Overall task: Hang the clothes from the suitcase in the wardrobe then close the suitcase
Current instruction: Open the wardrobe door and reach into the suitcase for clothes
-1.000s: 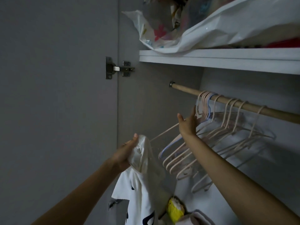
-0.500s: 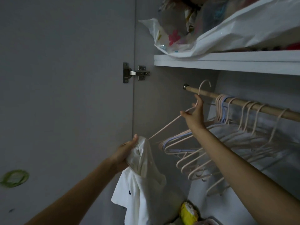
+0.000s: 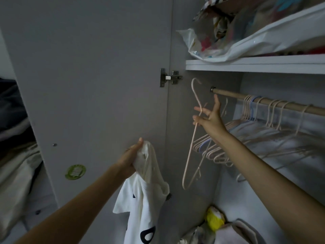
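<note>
The left hand (image 3: 131, 160) is gripping a bunched white shirt (image 3: 144, 196) that is hanging down before the open wardrobe door (image 3: 98, 81). The right hand (image 3: 210, 117) is holding a pale pink hanger (image 3: 190, 148) by its neck, hook upward, clear of the wooden rail (image 3: 274, 103), where more hangers (image 3: 249, 110) are hanging beneath a shelf (image 3: 255, 65) that is carrying a plastic bag (image 3: 228, 44)

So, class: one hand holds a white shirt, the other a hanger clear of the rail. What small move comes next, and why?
Probably bring the hanger in the right hand down to the shirt gripped by the left hand, since nothing is on it yet.
</note>
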